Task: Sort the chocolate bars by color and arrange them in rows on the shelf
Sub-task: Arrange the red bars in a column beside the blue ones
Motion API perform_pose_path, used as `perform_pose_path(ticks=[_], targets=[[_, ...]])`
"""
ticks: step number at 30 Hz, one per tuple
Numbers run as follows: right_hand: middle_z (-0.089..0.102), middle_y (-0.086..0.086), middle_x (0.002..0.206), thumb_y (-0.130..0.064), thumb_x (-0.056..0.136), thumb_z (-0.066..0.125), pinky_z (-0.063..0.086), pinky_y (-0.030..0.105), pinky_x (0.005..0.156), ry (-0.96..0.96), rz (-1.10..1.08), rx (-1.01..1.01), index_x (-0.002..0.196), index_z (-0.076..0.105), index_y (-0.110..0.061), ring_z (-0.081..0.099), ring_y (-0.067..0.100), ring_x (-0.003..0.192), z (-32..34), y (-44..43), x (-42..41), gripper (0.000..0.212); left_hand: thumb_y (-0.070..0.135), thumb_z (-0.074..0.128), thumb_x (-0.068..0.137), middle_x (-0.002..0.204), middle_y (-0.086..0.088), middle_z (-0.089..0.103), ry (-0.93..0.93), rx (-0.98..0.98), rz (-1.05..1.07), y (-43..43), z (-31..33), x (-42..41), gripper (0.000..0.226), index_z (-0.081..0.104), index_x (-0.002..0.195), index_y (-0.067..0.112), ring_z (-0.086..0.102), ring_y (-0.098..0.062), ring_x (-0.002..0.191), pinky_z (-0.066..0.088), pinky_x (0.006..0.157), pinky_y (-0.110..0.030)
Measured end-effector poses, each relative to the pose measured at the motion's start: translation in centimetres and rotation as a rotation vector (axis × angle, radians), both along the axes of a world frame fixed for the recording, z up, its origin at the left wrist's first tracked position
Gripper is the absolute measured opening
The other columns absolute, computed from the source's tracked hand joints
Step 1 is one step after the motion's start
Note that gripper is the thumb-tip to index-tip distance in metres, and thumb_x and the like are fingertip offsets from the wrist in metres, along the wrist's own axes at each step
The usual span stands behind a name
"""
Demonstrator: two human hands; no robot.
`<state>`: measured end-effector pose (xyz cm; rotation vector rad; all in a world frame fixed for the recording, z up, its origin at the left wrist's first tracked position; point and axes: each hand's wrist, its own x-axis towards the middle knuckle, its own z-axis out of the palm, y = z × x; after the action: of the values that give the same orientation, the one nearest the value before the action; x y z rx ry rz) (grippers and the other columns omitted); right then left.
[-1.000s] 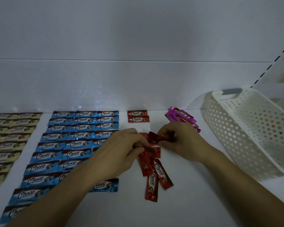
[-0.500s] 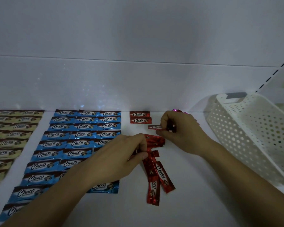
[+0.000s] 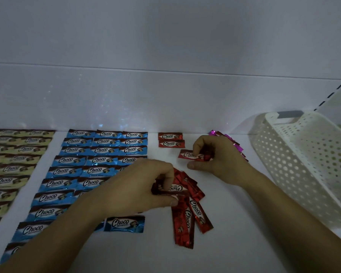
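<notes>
Your right hand (image 3: 220,160) pinched a red bar (image 3: 191,155) near the back edge of the shelf (image 3: 224,253) while your left hand (image 3: 138,186) pinched a second bar (image 3: 174,189) off the pile (image 3: 187,215); light, slick foil, probably best held by its ends.

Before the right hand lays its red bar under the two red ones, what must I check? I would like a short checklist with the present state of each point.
1. Grip of right hand on held red bar: fingers pinch it, ok.
2. Colour matches two laid red bars: ok.
3. Spot on shelf below them is bare: ok.
4. Held bar lined up with them: tilted, offset rightward, not ok.
5. Its label faces up: ok.
6. Grip of left hand on next red bar: ok.
</notes>
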<state>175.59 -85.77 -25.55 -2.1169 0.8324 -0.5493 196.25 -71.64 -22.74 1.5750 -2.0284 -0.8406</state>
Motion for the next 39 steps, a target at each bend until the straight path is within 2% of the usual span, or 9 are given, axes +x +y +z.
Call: perform_pose_path(ticks=[3, 5, 9, 12, 15, 20, 24, 32, 39], targets=[[0.069, -0.005, 0.083, -0.019, 0.074, 0.087, 0.059, 0.034, 0.071, -0.017, -0.006, 0.024, 0.085, 0.068, -0.024, 0.066, 0.017, 0.073, -0.2, 0.3, -0.2, 0.022, 0.040, 0.083, 0.071, 0.087, 0.019, 0.066, 0.037, -0.009, 0.080, 0.0, 0.3, 1.0, 0.026, 0.059, 0.076, 0.032, 0.064, -0.001, 0.082, 0.054, 0.066, -0.017], [0.071, -0.008, 0.087, -0.017, 0.083, 0.079, 0.058, 0.036, 0.074, -0.007, -0.006, -0.023, 0.092, 0.071, -0.022, 0.067, 0.015, 0.076, -0.7, 0.2, -0.1, 0.013, 0.038, 0.084, 0.071, 0.083, 0.016, 0.068, 0.059, -0.019, 0.118, 0.0, 0.5, 1.6, 0.023, 0.063, 0.079, 0.033, 0.066, -0.008, 0.075, 0.056, 0.064, -0.025], [0.067, -0.018, 0.086, -0.015, 0.090, 0.072, 0.047, 0.013, 0.066, 0.066, 0.005, -0.232, 0.098, 0.070, -0.022, 0.063, 0.003, 0.076, -1.5, 0.3, 0.3, 0.011, 0.034, 0.079, 0.077, 0.079, 0.015, 0.069, 0.075, -0.025, 0.222, -0.3, 0.8, 2.7, 0.014, 0.066, 0.083, 0.036, 0.067, -0.015, 0.069, 0.058, 0.066, -0.034], [0.063, -0.016, 0.083, -0.017, 0.091, 0.070, 0.039, 0.008, 0.064, 0.106, -0.011, -0.344, 0.099, 0.068, -0.021, 0.057, 0.000, 0.071, -2.2, 0.6, 0.9, 0.009, 0.029, 0.074, 0.083, 0.078, 0.019, 0.070, 0.062, -0.055, 0.311, -0.6, 0.6, 3.5, 0.012, 0.067, 0.086, 0.038, 0.067, -0.002, 0.077, 0.059, 0.075, -0.029], [0.062, -0.010, 0.095, -0.024, 0.089, 0.072, 0.043, 0.018, 0.077, 0.139, -0.003, -0.486, 0.096, 0.070, -0.022, 0.054, 0.004, 0.085, -2.7, 0.4, 1.2, 0.008, 0.024, 0.074, 0.084, 0.082, 0.019, 0.070, 0.085, -0.065, 0.367, -0.7, 0.5, 4.1, 0.017, 0.066, 0.094, 0.036, 0.068, 0.000, 0.080, 0.058, 0.077, -0.028], [0.063, -0.010, 0.093, -0.018, 0.085, 0.074, 0.046, 0.018, 0.078, 0.139, -0.038, -0.440, 0.092, 0.074, -0.023, 0.056, 0.005, 0.086, -2.6, 0.1, 0.4, 0.008, 0.021, 0.076, 0.082, 0.081, 0.021, 0.072, 0.132, -0.077, 0.466, -0.9, 0.7, 4.6, 0.020, 0.066, 0.095, 0.031, 0.069, 0.001, 0.076, 0.054, 0.071, -0.022], [0.069, -0.006, 0.092, -0.014, 0.087, 0.073, 0.040, 0.008, 0.075, 0.129, -0.026, -0.473, 0.098, 0.079, -0.019, 0.057, 0.002, 0.079, -2.8, 0.2, 1.1, 0.013, 0.024, 0.076, 0.082, 0.076, 0.022, 0.071, 0.107, -0.095, 0.512, -0.9, 0.7, 4.8, 0.015, 0.069, 0.092, 0.032, 0.068, 0.003, 0.072, 0.049, 0.067, -0.018], [0.072, 0.001, 0.099, -0.011, 0.090, 0.069, 0.056, 0.029, 0.078, 0.111, 0.023, -0.562, 0.104, 0.078, -0.014, 0.064, 0.014, 0.087, -2.9, 0.7, 2.2, 0.017, 0.023, 0.074, 0.084, 0.078, 0.017, 0.073, 0.083, -0.105, 0.549, -1.1, 0.4, 5.1, 0.014, 0.071, 0.093, 0.033, 0.067, 0.005, 0.076, 0.050, 0.070, -0.018], [0.071, 0.002, 0.103, -0.011, 0.090, 0.069, 0.056, 0.031, 0.082, 0.099, 0.026, -0.586, 0.106, 0.077, -0.013, 0.065, 0.015, 0.092, -3.0, 0.8, 2.5, 0.018, 0.020, 0.069, 0.089, 0.080, 0.026, 0.067, 0.038, -0.064, 0.547, -1.2, 0.1, 5.0, 0.018, 0.070, 0.101, 0.035, 0.062, 0.015, 0.081, 0.044, 0.066, -0.009]])
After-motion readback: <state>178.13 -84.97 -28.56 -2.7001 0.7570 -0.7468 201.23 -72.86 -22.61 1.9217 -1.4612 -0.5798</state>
